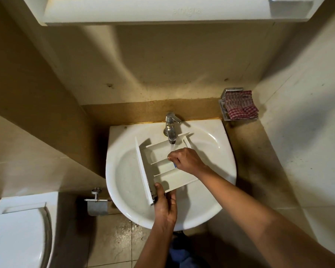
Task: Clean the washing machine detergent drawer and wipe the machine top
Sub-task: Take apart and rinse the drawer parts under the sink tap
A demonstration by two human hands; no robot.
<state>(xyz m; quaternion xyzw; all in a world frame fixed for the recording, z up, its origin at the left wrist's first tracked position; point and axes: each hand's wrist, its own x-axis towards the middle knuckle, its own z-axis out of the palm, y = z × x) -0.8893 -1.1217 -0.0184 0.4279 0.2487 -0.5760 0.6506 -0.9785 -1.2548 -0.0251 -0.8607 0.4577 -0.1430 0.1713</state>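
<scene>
The white detergent drawer (163, 169) lies over the white sink (211, 144), its front panel to the left and its compartments facing up. My left hand (165, 204) grips the drawer's near corner from below, thumb on top. My right hand (186, 160) reaches into the middle compartment with curled fingers around a small blue and white thing, mostly hidden. Water runs from the chrome tap (171, 128) into the drawer's far end, just beyond my right hand.
A red checked cloth (240, 105) sits in a metal soap holder on the wall at right. A toilet (17, 229) stands at the lower left, with a toilet paper holder (97, 205) beside the sink. A white cabinet (153, 10) hangs overhead.
</scene>
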